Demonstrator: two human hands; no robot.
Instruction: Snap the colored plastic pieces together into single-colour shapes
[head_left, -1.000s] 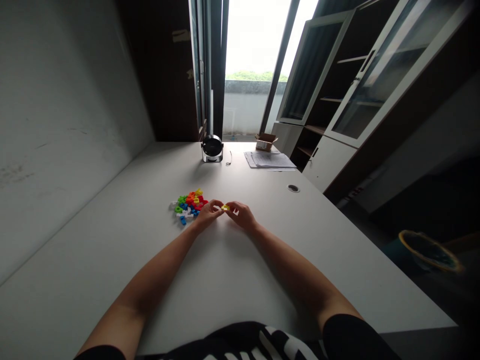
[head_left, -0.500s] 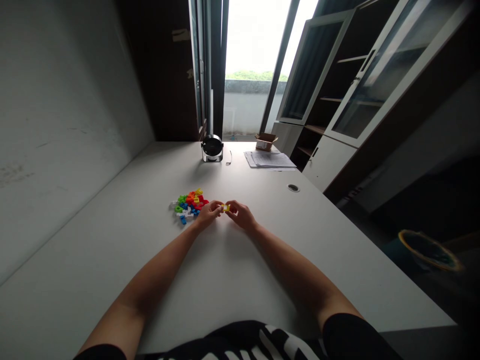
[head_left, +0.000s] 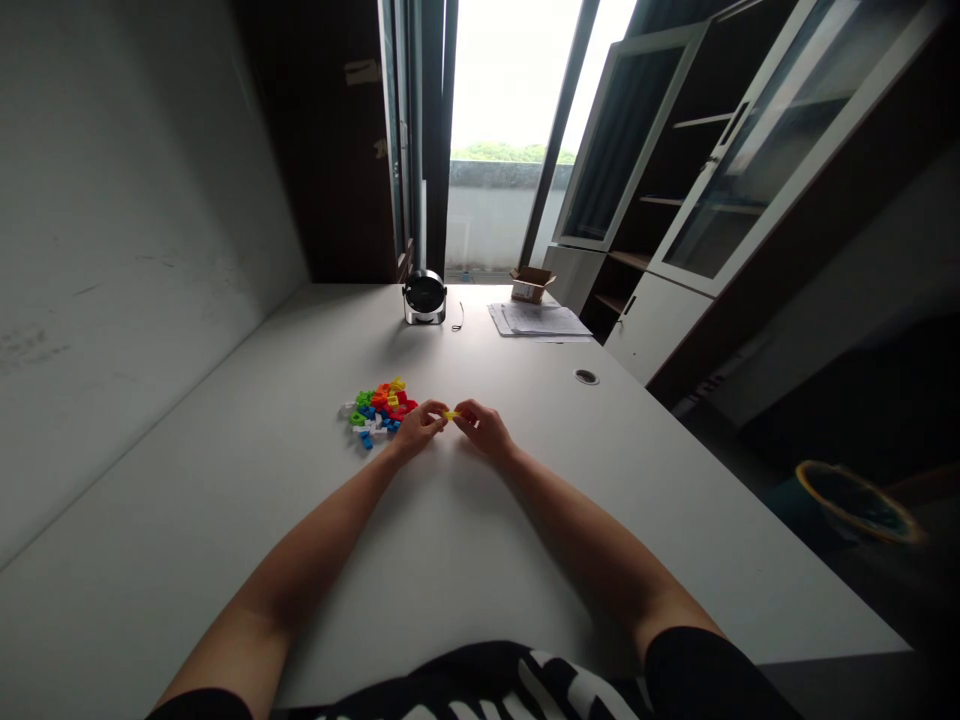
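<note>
From the head camera, a small yellow piece (head_left: pixel 450 414) sits between the **left hand** (head_left: pixel 418 428) and the **right hand** (head_left: pixel 484 430), just above the table. The fingertips (head_left: pixel 441 416) of both hands come together on it in a small pinch, with most of the piece hidden by the fingers. The hands are close together, their wrists angled inward.

Just left of the left hand lies a loose pile of plastic pieces (head_left: pixel 377 413) in red, orange, green, blue, white and yellow, directly on the white table (head_left: pixel 480 560). No tray or container holds them.

Farther along the table stand a small round fan (head_left: pixel 424 297) and a stack of papers (head_left: pixel 541 320). An open cardboard box (head_left: pixel 529 285) sits just behind the papers, and its contents cannot be seen. Down on the right, beyond the table's edge, is a bin (head_left: pixel 855 503) with a yellow rim, its inside too dark to make out.
</note>
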